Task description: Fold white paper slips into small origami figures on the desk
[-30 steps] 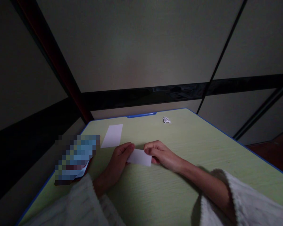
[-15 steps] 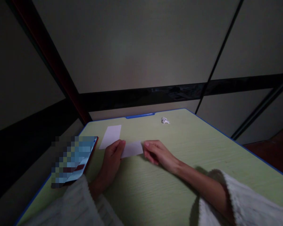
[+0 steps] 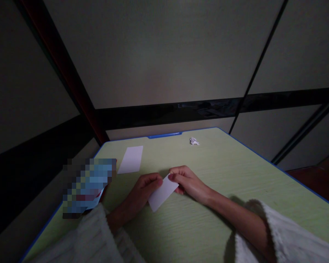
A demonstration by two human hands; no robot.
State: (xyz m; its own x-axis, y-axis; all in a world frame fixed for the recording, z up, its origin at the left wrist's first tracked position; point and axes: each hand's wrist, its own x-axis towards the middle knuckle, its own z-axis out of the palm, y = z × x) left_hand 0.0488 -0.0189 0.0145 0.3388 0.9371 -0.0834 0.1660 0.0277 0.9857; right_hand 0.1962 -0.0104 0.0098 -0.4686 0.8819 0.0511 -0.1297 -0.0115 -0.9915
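A small white paper rectangle [image 3: 162,194] is held between both hands over the light green table [image 3: 208,212]. My left hand [image 3: 142,190] pinches its left edge with fingers curled. My right hand [image 3: 186,182] pinches its upper right corner. The paper is tilted, its lower end pointing toward me. Both arms wear white fuzzy sleeves.
A second white paper rectangle [image 3: 131,159] lies flat at the table's far left. A small crumpled or folded white paper piece [image 3: 194,141] sits near the far edge. A blurred-out flat object [image 3: 87,186] lies at the left edge. Walls close behind the table.
The paper between my hands has turned from lying level to slanting, its lower end swung toward me. Both hands shifted slightly nearer to me.
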